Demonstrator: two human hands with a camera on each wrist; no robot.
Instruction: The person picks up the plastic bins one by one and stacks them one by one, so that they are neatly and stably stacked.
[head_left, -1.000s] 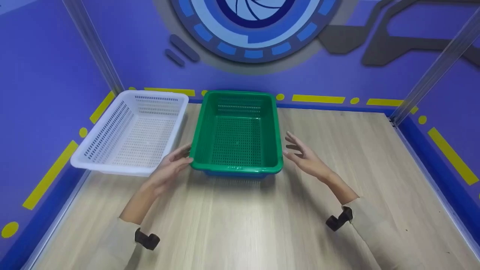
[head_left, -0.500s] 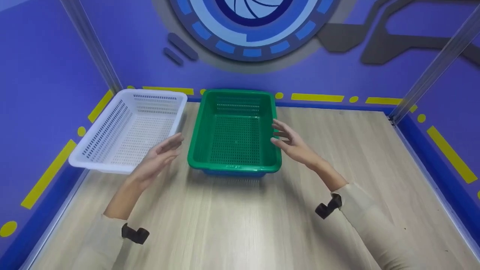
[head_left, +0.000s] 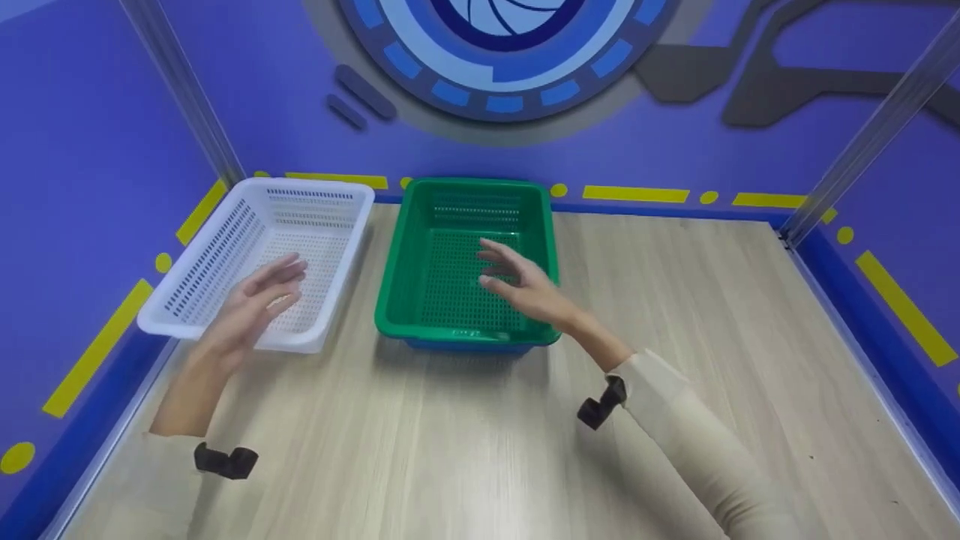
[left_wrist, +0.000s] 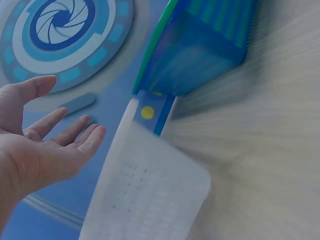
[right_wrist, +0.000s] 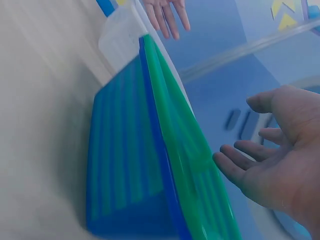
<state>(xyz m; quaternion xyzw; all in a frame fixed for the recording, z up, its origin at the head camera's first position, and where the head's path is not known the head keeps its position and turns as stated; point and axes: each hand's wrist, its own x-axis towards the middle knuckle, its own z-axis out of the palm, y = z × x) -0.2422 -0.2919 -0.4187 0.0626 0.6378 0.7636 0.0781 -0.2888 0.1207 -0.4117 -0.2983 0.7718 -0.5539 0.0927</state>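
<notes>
In the head view, blue basket (head_left: 457,346) mostly hidden under green basket (head_left: 411,270), wall emblem (head_left: 506,64) cut off at top.

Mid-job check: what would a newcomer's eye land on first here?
Probably the green basket nested in a blue basket, near the back wall, with the right hand above it. Next, the white basket to its left, under the left hand. Behind, a big blue-ringed circle marks the wall.

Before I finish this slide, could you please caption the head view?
Left hand over a white basket, right hand over a green basket nested in a blue basket.
</notes>
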